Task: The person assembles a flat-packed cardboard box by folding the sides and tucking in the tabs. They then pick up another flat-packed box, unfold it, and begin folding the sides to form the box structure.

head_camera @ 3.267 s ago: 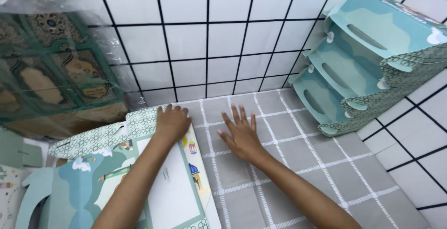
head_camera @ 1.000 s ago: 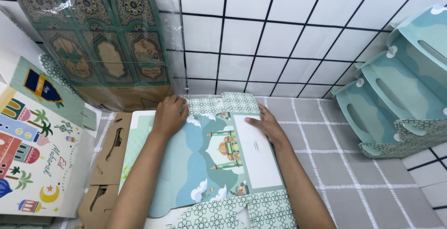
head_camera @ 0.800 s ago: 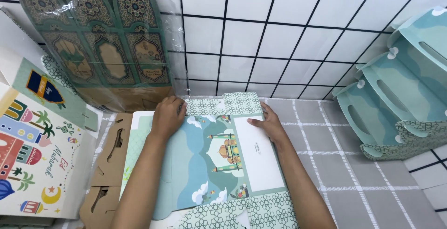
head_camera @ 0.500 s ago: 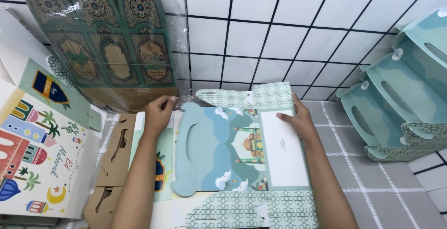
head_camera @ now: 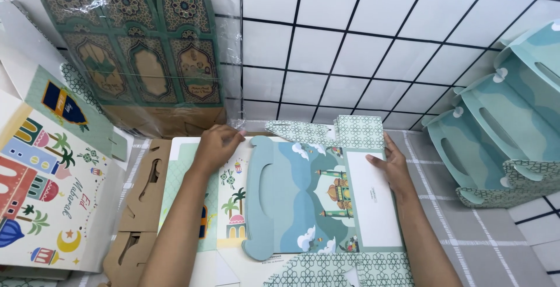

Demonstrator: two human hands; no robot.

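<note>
A flat, unfolded teal cardboard box blank (head_camera: 315, 199) printed with clouds, palm trees and a domed building lies on the grey tiled surface in front of me. My left hand (head_camera: 217, 147) presses on its top left corner, fingers curled at the far edge. At the blank's right side, my right hand (head_camera: 392, 167) rests on the white side panel, fingers touching the patterned top flap (head_camera: 350, 130). A handle panel with an oval cut-out (head_camera: 261, 199) folds over the middle.
A plastic-wrapped stack of green patterned card (head_camera: 140, 59) leans on the tiled wall at upper left. A colourful printed box (head_camera: 41, 188) and brown card pieces (head_camera: 143, 199) lie to the left. Assembled teal handled boxes (head_camera: 501, 141) stand at the right.
The teal blank was pulled onto the pile in front of me. Its patterned top flap was lifted and spread flat, and my right hand slid out to the right side panel.
</note>
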